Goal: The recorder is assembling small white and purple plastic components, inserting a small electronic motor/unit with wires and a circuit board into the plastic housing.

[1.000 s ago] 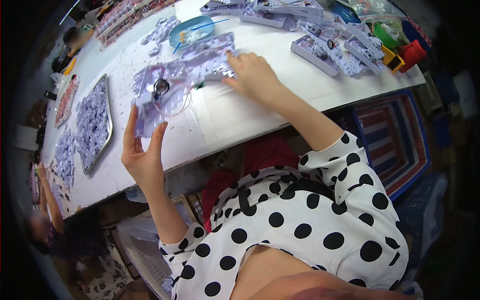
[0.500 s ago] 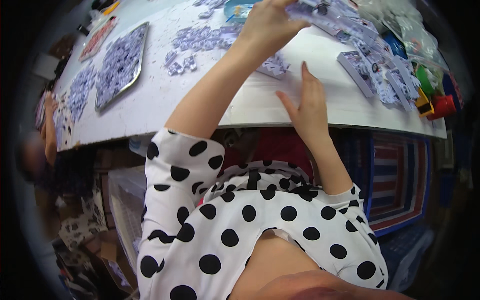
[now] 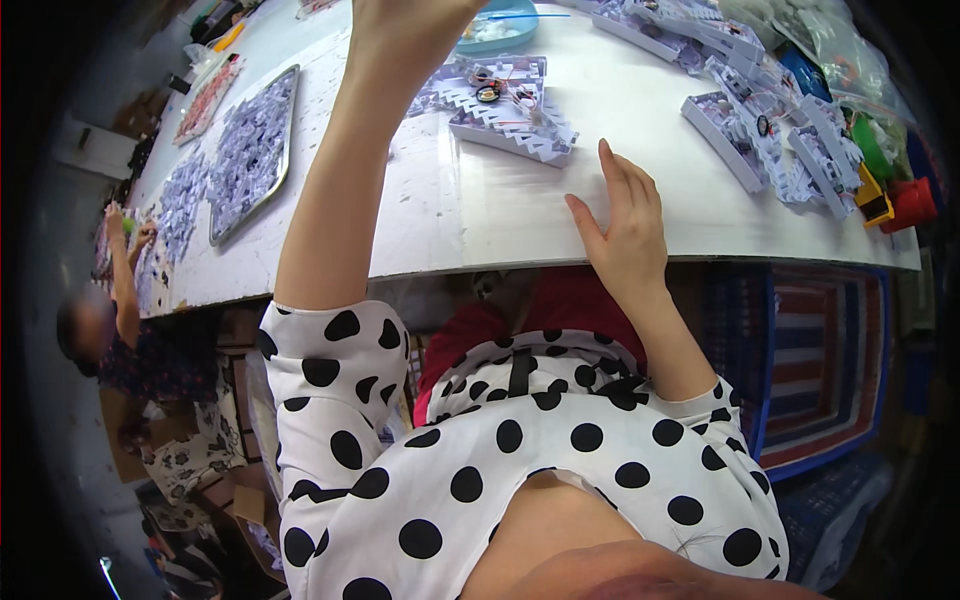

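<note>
My left hand point(image 3: 415, 22) reaches to the far side of the table beside a blue dish point(image 3: 497, 34); its fingers are cut off by the upper edge, so any hold is hidden. My right hand point(image 3: 630, 225) is over the near part of the table, thumb apart and fingers stretched out, holding nothing. Beyond it lies a pale lilac box-shaped plastic piece point(image 3: 515, 142) with small toothed parts, thin wires and a round black part on and around it. More such pieces with wires point(image 3: 735, 135) are heaped to the right.
At left, a metal tray point(image 3: 245, 160) holds many small lilac parts, with more heaped beside it. Clear plastic bags point(image 3: 840, 55), a red cup point(image 3: 908, 205) and a yellow piece point(image 3: 873, 202) crowd the right end. A co-worker's hands point(image 3: 130, 232) are at the far left.
My left hand has swung left, away from the pieces at the upper right, uncovering the lilac piece in the middle. My right hand stays nearly in place, still spread.
</note>
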Motion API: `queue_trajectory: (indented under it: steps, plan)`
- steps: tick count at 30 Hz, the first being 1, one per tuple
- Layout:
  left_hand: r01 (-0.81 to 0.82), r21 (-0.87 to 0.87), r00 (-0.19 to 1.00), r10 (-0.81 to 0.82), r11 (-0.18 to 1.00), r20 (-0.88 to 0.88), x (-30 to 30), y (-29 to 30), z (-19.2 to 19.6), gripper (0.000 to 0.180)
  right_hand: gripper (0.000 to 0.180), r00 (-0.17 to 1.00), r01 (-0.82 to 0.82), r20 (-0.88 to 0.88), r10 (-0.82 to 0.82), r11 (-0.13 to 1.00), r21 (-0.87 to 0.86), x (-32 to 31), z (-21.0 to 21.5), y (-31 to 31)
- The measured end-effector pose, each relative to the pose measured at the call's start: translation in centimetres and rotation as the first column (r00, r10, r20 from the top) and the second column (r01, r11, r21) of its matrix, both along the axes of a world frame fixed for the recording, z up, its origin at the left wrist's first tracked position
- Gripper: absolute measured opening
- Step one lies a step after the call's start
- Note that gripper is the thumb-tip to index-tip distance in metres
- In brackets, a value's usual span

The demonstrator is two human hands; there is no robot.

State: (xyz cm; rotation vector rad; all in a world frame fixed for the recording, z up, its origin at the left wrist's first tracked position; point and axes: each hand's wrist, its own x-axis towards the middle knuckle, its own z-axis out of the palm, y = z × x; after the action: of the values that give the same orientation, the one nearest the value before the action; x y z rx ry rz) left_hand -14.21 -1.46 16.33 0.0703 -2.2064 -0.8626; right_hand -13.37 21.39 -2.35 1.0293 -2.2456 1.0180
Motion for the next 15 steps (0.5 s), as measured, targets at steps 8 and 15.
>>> queue_trajectory:
  steps: [8,15]
  plan:
    - [0.001,0.051,0.998,-0.004,0.999,0.060,3.4,-3.0,-6.7,0.061,0.073,1.000,0.002,-0.018,-0.002,0.999,-0.044,-0.1,0.0,0.1]
    - [0.095,0.203,0.994,-0.104,0.974,0.032,5.4,-6.1,-10.4,0.065,0.083,0.998,-0.066,0.020,0.067,0.996,-0.063,0.2,0.8,-0.9]
